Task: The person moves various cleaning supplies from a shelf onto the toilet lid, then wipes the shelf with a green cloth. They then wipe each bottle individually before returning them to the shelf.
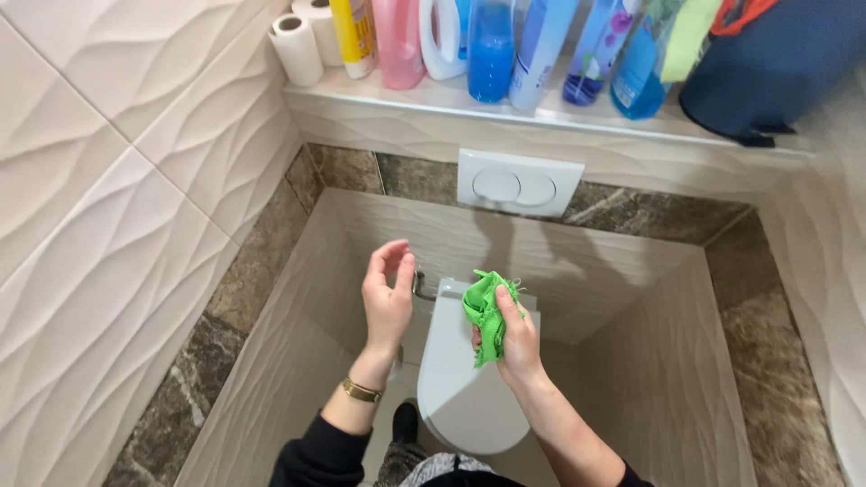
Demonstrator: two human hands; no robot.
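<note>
Above closed white toilet lid point(465, 379), smooth and rounded: right hand point(516, 338) gripping crumpled green cloth point(485, 311), fingers curled tight around it, wrist bent up. Just left, left hand point(386, 293) raised palm-in, fingers loosely spread and slightly curved, holding nothing, gold bracelet point(361, 390) sitting at wrist. On far shelf point(577, 115): paper rolls point(298, 41) at left, then yellow, pink, white and blue bottles point(492, 45) standing in row. Below shelf, white oblong flush plate point(519, 183) with two round buttons. Wavy cream tiles point(108, 180) lining left wall, brown marbled strip running beneath.
</note>
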